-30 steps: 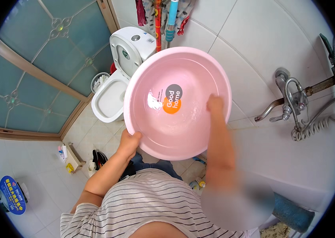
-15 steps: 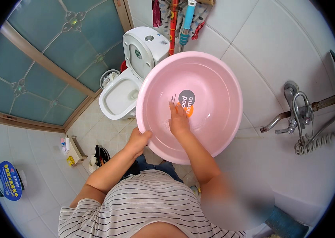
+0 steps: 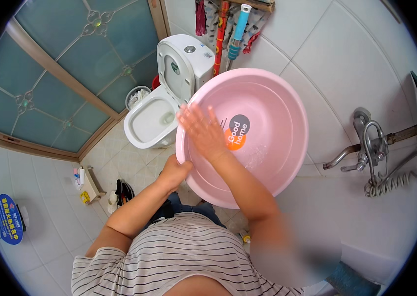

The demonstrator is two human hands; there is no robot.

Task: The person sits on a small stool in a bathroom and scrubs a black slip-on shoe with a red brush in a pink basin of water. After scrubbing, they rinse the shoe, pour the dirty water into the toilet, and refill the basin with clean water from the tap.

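Note:
A large round pink plastic basin (image 3: pixel 280 113) is held up in front of me, with a grey and orange round sticker (image 3: pixel 238 129) on its inner bottom. A little water glistens inside, beside the sticker. My left hand (image 3: pixel 175 170) grips the near-left rim, thumb over the edge and the other fingers hidden behind the wall. Over the left side of the basin is my right hand (image 3: pixel 203 130), palm down with fingers spread and slightly blurred. It holds nothing; whether it touches the inner wall I cannot tell.
Behind the basin on the left stands a white toilet (image 3: pixel 151 121) with its lid raised, a small waste bin (image 3: pixel 137 96) beside it. A mop with a blue handle (image 3: pixel 240 27) leans at the wall. A metal tap (image 3: pixel 363 143) juts out at right. Shoes (image 3: pixel 122 190) lie on the floor.
My right hand has moved from the sticker on the basin's bottom up and left toward the left rim. The basin has shifted slightly right in view; my left hand keeps its grip.

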